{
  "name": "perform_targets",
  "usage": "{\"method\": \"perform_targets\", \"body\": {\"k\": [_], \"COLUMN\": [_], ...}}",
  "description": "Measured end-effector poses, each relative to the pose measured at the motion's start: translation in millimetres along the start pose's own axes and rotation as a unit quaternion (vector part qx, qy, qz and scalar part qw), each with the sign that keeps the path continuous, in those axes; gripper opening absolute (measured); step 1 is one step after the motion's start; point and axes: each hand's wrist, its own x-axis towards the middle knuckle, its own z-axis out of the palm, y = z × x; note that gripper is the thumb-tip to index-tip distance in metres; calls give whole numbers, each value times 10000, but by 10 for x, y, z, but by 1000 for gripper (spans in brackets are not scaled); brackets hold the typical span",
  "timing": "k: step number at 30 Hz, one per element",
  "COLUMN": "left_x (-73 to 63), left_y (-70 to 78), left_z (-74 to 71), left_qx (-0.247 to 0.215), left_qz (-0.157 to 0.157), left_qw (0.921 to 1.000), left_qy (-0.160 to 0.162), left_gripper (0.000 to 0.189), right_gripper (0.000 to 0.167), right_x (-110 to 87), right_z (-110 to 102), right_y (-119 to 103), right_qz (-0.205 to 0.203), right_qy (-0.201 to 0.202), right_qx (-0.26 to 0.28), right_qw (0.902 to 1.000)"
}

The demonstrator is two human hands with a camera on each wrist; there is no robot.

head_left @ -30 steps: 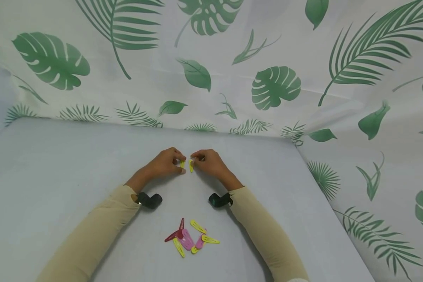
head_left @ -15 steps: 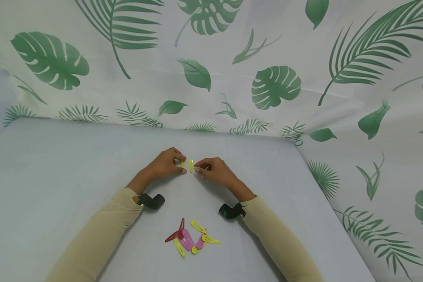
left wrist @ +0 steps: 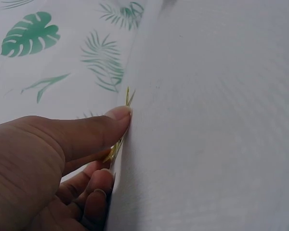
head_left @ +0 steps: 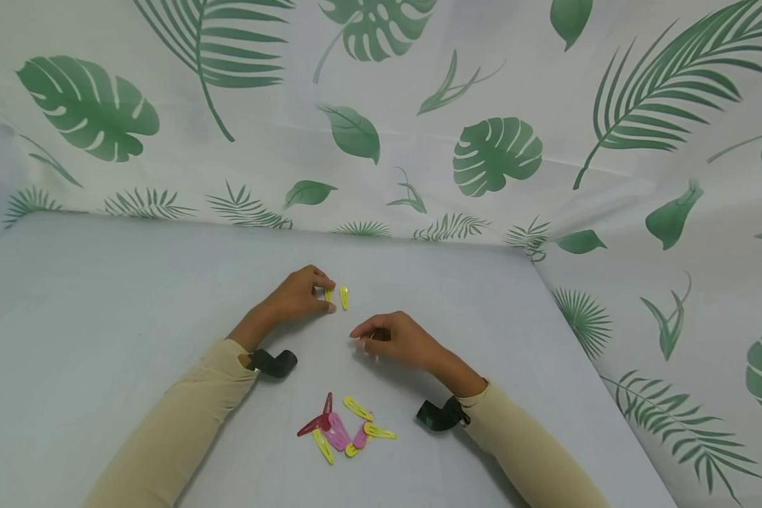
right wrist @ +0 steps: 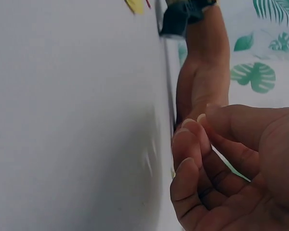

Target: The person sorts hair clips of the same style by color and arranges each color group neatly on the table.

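In the head view my left hand (head_left: 297, 295) is at the far middle of the table, thumb and fingertips at the two ends of a yellow snap hair clip (head_left: 329, 294). The left wrist view shows thin yellow clip edges (left wrist: 129, 96) past the thumb, close to the white surface. A second yellow hair clip (head_left: 344, 298) lies just right of it, roughly parallel. My right hand (head_left: 398, 340) hovers nearer the body, fingers loosely bent. Nothing is between its fingers in the right wrist view, where the hand (right wrist: 216, 163) is seen close up.
Nearer the body lies a loose pile of hair clips: red ones (head_left: 317, 423), pink ones (head_left: 336, 432) and several yellow ones (head_left: 379, 432). The white table (head_left: 133, 303) meets a leaf-print cloth (head_left: 413, 155) at the back and right. Each wrist wears a black camera (head_left: 278, 363).
My right hand has let go of the second yellow hair clip and drawn back toward the body and to the right. The left hand has stayed at its clip.
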Motion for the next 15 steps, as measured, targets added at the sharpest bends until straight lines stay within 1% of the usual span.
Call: {"method": "perform_targets", "body": {"k": [6, 11, 15], "left_x": [-5, -4, -17], "left_y": [15, 8, 2], "left_z": [23, 25, 27], "left_qx": [47, 124, 163], "left_qz": [45, 205, 274], "left_qw": [10000, 9997, 9994], "left_qy": [23, 91, 110], "left_gripper": [47, 46, 46], "right_gripper": [20, 20, 19], "right_x": [-178, -225, -222], "right_z": [102, 157, 235], "right_y": [-83, -126, -121], "right_qz": [-107, -151, -96], "right_qy": [-277, -414, -582], "right_qx": [246, 338, 263], "right_qw": [9993, 9985, 9979]}}
